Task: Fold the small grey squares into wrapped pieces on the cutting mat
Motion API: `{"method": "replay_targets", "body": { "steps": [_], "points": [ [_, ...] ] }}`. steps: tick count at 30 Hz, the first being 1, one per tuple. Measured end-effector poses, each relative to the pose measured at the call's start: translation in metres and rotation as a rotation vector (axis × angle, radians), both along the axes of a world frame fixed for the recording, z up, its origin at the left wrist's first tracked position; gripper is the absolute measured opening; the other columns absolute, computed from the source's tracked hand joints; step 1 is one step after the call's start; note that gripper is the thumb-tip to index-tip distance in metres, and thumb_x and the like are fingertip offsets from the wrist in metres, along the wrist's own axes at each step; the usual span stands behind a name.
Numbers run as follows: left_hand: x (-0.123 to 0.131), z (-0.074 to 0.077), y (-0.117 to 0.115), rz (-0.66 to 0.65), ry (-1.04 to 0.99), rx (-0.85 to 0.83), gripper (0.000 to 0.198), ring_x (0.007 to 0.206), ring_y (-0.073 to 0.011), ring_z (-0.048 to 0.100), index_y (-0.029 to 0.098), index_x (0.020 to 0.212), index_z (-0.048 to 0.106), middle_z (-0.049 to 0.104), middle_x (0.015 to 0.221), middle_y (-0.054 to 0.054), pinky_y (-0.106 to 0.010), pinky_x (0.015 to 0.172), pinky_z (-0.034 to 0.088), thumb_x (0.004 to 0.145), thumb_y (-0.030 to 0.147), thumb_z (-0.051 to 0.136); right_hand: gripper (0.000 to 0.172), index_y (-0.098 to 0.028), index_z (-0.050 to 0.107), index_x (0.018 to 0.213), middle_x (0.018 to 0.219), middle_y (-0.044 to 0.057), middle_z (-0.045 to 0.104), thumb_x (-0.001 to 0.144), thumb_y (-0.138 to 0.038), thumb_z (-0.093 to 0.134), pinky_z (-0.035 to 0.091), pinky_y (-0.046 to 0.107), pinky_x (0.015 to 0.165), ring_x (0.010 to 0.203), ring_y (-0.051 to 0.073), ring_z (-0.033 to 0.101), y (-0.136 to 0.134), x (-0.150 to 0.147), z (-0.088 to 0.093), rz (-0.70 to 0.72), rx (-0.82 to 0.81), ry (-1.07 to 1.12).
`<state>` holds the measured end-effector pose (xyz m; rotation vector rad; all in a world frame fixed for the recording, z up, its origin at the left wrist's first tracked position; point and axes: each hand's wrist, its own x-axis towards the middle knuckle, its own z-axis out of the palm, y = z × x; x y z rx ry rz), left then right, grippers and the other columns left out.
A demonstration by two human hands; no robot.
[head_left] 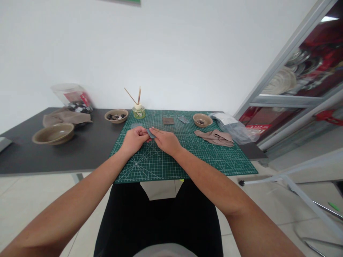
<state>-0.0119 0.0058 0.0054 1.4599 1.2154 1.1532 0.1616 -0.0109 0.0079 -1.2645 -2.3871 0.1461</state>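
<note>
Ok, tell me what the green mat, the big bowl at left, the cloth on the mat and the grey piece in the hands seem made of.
Green mat: probably matt plastic; flat, printed grid.
Big bowl: perhaps glazed ceramic; soft sheen.
Cloth: dull fabric; loose folds.
Grey piece: looks dull; too small to tell its material.

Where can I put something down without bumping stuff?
Try the dark grey tabletop between the wide tan bowl and the green gridded cutting mat. The mat's front right is bare too, below the crumpled brown cloth, beside the right forearm. It's crowded at back right: small tan bowl, cloth and clear plastic bag sit close.
</note>
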Motion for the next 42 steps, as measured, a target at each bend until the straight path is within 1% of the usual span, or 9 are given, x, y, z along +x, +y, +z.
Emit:
{"method": "replay_targets", "body": {
  "steps": [3, 7, 10, 14, 20, 30, 33, 38, 42],
  "points": [
    [0.0007, -0.0015, 0.0010, 0.019, -0.044, -0.010, 0.014, 0.056, -0.0120, 0.063, 0.018, 0.073, 0.060, 0.068, 0.059, 0.003, -0.024, 0.060, 0.051, 0.062, 0.019, 0.069, 0.052, -0.021, 0.047, 0.150, 0.154, 0.005, 0.048, 0.099, -0.019, 0.040, 0.050, 0.036, 0.108, 0.129, 0.020, 0.060, 0.0000, 0.0012, -0.0006, -0.030, 0.009, -0.022],
    [-0.0019, -0.0012, 0.0004, 0.042, 0.099, 0.042, 0.006, 0.056, -0.0111, 0.062, 0.017, 0.069, 0.063, 0.069, 0.060, 0.002, -0.023, 0.059, 0.048, 0.064, 0.017, 0.066, 0.052, -0.028, 0.043, 0.152, 0.155, 0.004, 0.047, 0.101, -0.023, 0.037, 0.054, 0.038, 0.100, 0.121, 0.022, 0.065, -0.0004, -0.0002, -0.0033, -0.006, 0.038, -0.081],
    [-0.0033, 0.0010, -0.0019, 0.062, 0.171, 0.057, 0.005, 0.055, -0.0108, 0.061, 0.017, 0.069, 0.065, 0.070, 0.061, 0.003, -0.022, 0.058, 0.048, 0.065, 0.015, 0.063, 0.052, -0.028, 0.043, 0.153, 0.156, 0.005, 0.046, 0.101, -0.025, 0.036, 0.055, 0.037, 0.096, 0.119, 0.023, 0.066, -0.0011, -0.0017, -0.0040, -0.001, 0.049, -0.122],
    [-0.0024, 0.0015, -0.0031, 0.057, 0.130, 0.022, 0.009, 0.059, -0.0129, 0.065, 0.017, 0.071, 0.066, 0.071, 0.062, 0.002, -0.024, 0.061, 0.052, 0.064, 0.014, 0.063, 0.052, -0.027, 0.044, 0.152, 0.156, 0.003, 0.045, 0.101, -0.025, 0.037, 0.056, 0.036, 0.094, 0.119, 0.023, 0.066, -0.0018, -0.0021, -0.0026, -0.011, 0.050, -0.124],
    [-0.0004, -0.0025, -0.0007, 0.052, -0.009, -0.015, 0.011, 0.061, -0.0141, 0.069, 0.017, 0.075, 0.064, 0.071, 0.063, 0.002, -0.025, 0.064, 0.055, 0.065, 0.016, 0.068, 0.052, -0.023, 0.045, 0.152, 0.154, 0.004, 0.048, 0.100, -0.023, 0.037, 0.055, 0.036, 0.098, 0.122, 0.022, 0.064, -0.0032, -0.0010, -0.0005, -0.047, 0.049, -0.104],
    [-0.0006, 0.0003, -0.0017, 0.040, -0.010, -0.044, 0.007, 0.057, -0.0142, 0.068, 0.017, 0.071, 0.063, 0.070, 0.061, 0.002, -0.025, 0.062, 0.056, 0.065, 0.016, 0.066, 0.052, -0.025, 0.044, 0.152, 0.153, 0.002, 0.050, 0.100, -0.023, 0.039, 0.055, 0.033, 0.096, 0.119, 0.018, 0.065, -0.0031, -0.0003, -0.0010, -0.031, 0.074, -0.126],
    [0.0003, 0.0012, -0.0031, 0.043, -0.034, -0.013, 0.008, 0.058, -0.0142, 0.068, 0.018, 0.072, 0.063, 0.070, 0.060, 0.002, -0.025, 0.062, 0.055, 0.066, 0.018, 0.067, 0.051, -0.025, 0.045, 0.151, 0.152, 0.001, 0.051, 0.100, -0.022, 0.040, 0.055, 0.034, 0.098, 0.120, 0.018, 0.065, -0.0024, 0.0003, -0.0011, -0.032, 0.088, -0.093],
    [0.0002, 0.0008, -0.0035, 0.042, -0.080, 0.017, 0.014, 0.058, -0.0143, 0.068, 0.018, 0.072, 0.061, 0.070, 0.060, 0.002, -0.025, 0.062, 0.055, 0.066, 0.022, 0.072, 0.050, -0.024, 0.048, 0.149, 0.150, 0.001, 0.053, 0.100, -0.022, 0.041, 0.053, 0.031, 0.101, 0.127, 0.016, 0.061, -0.0004, 0.0031, -0.0020, -0.036, 0.100, -0.041],
    [-0.0005, -0.0002, -0.0016, 0.040, -0.086, 0.019, 0.018, 0.060, -0.0149, 0.069, 0.018, 0.074, 0.061, 0.071, 0.064, 0.000, -0.026, 0.062, 0.055, 0.065, 0.025, 0.075, 0.050, -0.024, 0.047, 0.149, 0.149, 0.002, 0.054, 0.100, -0.022, 0.040, 0.053, 0.032, 0.100, 0.126, 0.017, 0.061, 0.0005, 0.0048, -0.0017, -0.059, 0.103, -0.044]
  ]
}}
